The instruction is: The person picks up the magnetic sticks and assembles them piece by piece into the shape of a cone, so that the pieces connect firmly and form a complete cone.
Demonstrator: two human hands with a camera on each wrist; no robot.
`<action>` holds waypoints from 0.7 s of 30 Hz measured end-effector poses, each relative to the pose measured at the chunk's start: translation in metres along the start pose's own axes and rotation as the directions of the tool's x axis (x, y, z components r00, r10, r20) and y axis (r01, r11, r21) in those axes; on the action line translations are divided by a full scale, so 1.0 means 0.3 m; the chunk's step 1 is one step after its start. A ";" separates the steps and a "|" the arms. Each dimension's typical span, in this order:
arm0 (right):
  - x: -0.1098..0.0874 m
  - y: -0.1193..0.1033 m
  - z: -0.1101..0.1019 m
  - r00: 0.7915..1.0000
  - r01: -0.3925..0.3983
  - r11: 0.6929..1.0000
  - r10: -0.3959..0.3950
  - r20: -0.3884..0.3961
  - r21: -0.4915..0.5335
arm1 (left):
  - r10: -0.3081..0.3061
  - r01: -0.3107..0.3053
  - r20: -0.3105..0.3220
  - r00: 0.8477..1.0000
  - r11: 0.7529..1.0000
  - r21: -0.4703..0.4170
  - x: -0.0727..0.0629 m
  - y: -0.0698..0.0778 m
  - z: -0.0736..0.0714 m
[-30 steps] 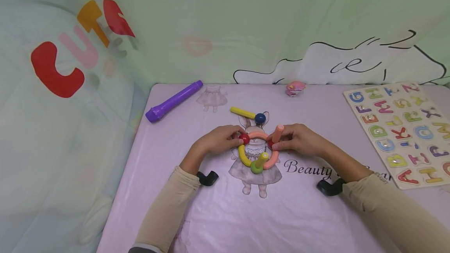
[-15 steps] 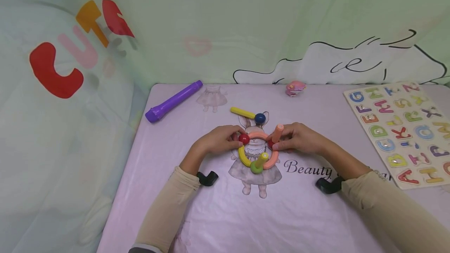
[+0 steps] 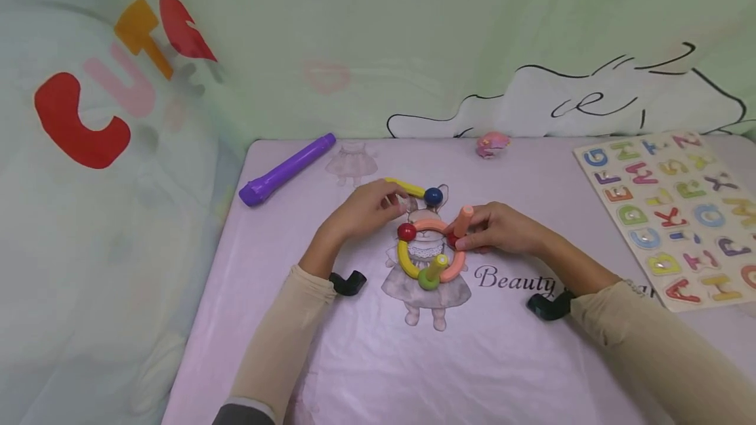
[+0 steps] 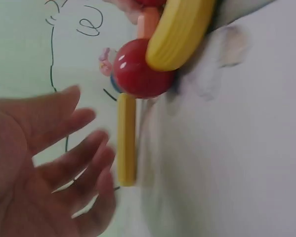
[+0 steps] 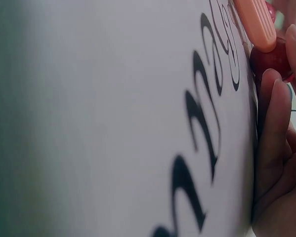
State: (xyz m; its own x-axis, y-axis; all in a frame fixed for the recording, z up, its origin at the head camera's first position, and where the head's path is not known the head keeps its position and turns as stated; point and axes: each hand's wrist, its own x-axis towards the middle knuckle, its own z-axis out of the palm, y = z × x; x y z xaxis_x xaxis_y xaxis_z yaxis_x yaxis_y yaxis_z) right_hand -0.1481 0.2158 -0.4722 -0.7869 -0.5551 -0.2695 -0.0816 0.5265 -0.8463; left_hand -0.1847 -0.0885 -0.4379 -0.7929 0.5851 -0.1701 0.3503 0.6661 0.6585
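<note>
A ring of curved toy rods, yellow [image 3: 404,260] and orange [image 3: 430,223], lies on the table, joined by balls. One red ball [image 3: 407,232] is at its left, a green ball [image 3: 426,281] at the front with a short yellow rod [image 3: 438,265] standing up. My right hand [image 3: 504,228] pinches the right-hand red ball [image 5: 270,63], where an orange rod [image 3: 464,218] sticks up. Off the ring, my left hand [image 3: 365,210] has loosely bent, parted fingers beside a straight yellow rod [image 4: 127,140]. That rod ends in a blue ball [image 3: 434,196], behind the ring.
A purple toy microphone [image 3: 287,170] lies at the back left. A small pink toy [image 3: 493,144] sits near the back edge. On the right is a wooden alphabet board [image 3: 667,215]. Fabric hangs behind and to the left of the table.
My left hand has let go of the left red ball and moved back towards the straight yellow rod. The right hand keeps its hold on the ring; the head view has shifted slightly.
</note>
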 end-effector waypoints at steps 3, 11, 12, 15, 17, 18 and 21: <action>-0.003 -0.004 0.001 1.000 0.007 1.000 -0.007 -0.003 -0.001 | 0.011 -0.006 -0.060 0.998 0.996 0.084 0.052 0.020 -0.034; -0.002 -0.002 0.000 1.000 0.013 1.000 -0.013 0.004 -0.015 | 0.054 -0.059 0.037 0.998 0.991 0.122 0.169 0.025 -0.068; -0.001 -0.001 -0.001 1.000 0.019 1.000 -0.019 0.005 -0.014 | 0.054 -0.059 0.050 0.997 0.992 0.108 0.180 0.022 -0.064; 0.001 -0.001 -0.002 1.000 0.016 1.000 -0.015 0.006 -0.011 | 0.028 -0.033 0.082 0.996 0.997 0.068 0.208 0.009 -0.052; 0.000 -0.001 -0.002 1.000 0.013 1.000 -0.013 0.009 -0.009 | 0.004 -0.009 0.097 0.995 0.998 0.055 0.222 0.001 -0.044; -0.001 0.000 -0.002 1.000 0.012 1.000 -0.012 0.010 -0.010 | -0.007 0.001 0.104 0.995 0.999 0.054 0.227 -0.001 -0.041; -0.005 0.000 -0.003 1.000 0.006 1.000 -0.006 0.010 -0.007 | -0.020 0.013 0.118 0.993 0.998 0.062 0.241 -0.006 -0.034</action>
State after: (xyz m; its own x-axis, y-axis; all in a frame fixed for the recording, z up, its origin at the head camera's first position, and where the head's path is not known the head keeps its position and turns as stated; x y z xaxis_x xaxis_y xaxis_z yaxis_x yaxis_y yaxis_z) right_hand -0.1475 0.2171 -0.4716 -0.7804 -0.5646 -0.2688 -0.0905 0.5273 -0.8449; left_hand -0.2477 -0.0520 -0.4441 -0.7358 0.6217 -0.2686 0.3700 0.7011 0.6095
